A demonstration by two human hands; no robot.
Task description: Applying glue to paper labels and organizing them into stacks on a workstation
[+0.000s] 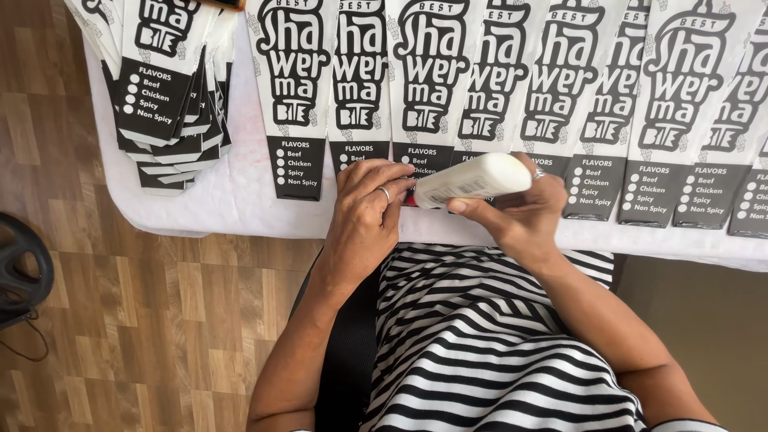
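My right hand (520, 212) grips a white bottle (472, 179) lying almost sideways, its red tip pointing left toward my left hand (370, 210). My left hand's fingers close around the bottle's tip, at the lower end of a black-and-white paper sleeve (424, 88) on the table's near edge. Both hands wear a ring. The tip itself is mostly hidden by my left fingers.
A row of black-and-white printed paper sleeves (680, 112) lies side by side on a white-covered table (232, 200). A fanned stack of the same sleeves (172, 104) sits at the far left. Wood floor and a dark round object (22, 268) lie to the left.
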